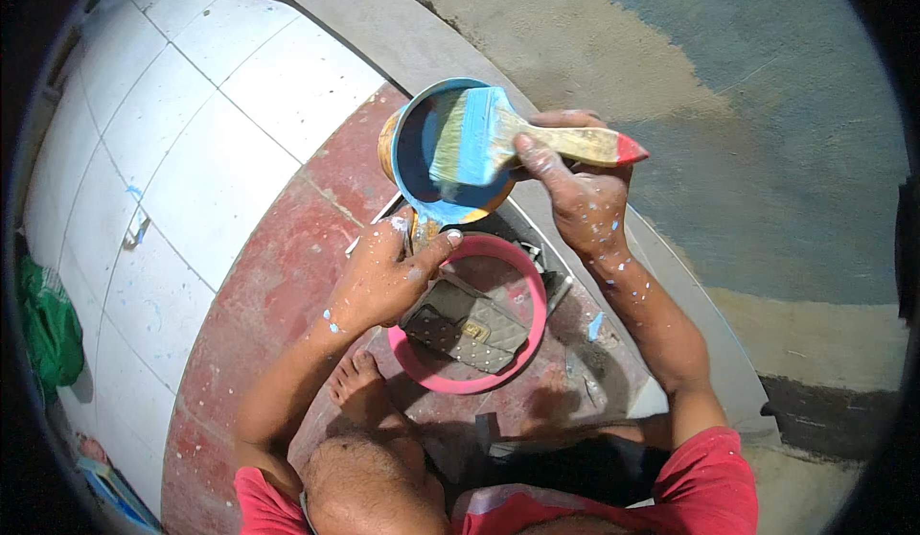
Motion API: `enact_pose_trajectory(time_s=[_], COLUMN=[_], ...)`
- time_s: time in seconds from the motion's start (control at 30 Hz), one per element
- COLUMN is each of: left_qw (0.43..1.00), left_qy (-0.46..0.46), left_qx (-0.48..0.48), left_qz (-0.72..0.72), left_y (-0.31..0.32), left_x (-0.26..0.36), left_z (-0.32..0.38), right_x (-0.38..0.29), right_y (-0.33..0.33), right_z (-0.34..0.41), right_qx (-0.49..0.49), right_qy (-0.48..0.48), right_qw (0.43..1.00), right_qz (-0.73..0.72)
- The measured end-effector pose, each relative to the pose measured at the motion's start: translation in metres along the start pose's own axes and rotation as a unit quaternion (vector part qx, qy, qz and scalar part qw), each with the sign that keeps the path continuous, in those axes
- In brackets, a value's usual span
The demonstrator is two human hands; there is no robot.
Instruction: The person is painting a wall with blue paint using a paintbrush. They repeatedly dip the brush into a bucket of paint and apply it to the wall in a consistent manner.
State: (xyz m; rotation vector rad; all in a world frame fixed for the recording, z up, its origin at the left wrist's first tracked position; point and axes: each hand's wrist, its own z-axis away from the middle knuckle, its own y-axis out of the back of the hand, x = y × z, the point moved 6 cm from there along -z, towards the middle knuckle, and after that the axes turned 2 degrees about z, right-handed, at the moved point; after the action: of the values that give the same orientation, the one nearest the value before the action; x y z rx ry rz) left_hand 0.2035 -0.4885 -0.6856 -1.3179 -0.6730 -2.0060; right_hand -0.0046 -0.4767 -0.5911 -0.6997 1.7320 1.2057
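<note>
My left hand [392,265] grips the short handle of a round paint pot [420,200], whose rim and inside are coated in light blue. Dark shadow covers part of its inside, so the paint level is hard to judge. Over the pot's mouth, my right hand [586,190] holds a wide flat paintbrush [478,136] by its pale wooden handle with a red tip. Blue paint covers the brush's ferrule, and its light bristles point left into the pot's opening. Paint specks dot both hands and forearms.
Below the pot, a pink hoop-like rim [540,298] surrounds a grey quilted, studded purse [471,326]. A partly blue-painted wall [783,197] rises on the right. White tiles [215,147] meet the worn red floor [266,276] on the left. A green bag [50,326] lies far left.
</note>
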Motion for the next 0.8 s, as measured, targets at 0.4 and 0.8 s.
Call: enact_pose_trajectory(time_s=[0.4, 0.8], left_qw=[0.999, 0.995], left_qy=[-0.033, -0.027], left_qx=[-0.026, 0.019], left_qz=[-0.004, 0.091], left_y=[-0.023, -0.014], left_x=[-0.024, -0.028], left_z=[-0.007, 0.021], right_x=[0.107, 0.024], right_y=[0.019, 0.144], right_z=[0.078, 0.046], right_qx=[0.194, 0.309], right_qy=[-0.236, 0.062], right_qw=[0.789, 0.848], right_qz=[-0.533, -0.426])
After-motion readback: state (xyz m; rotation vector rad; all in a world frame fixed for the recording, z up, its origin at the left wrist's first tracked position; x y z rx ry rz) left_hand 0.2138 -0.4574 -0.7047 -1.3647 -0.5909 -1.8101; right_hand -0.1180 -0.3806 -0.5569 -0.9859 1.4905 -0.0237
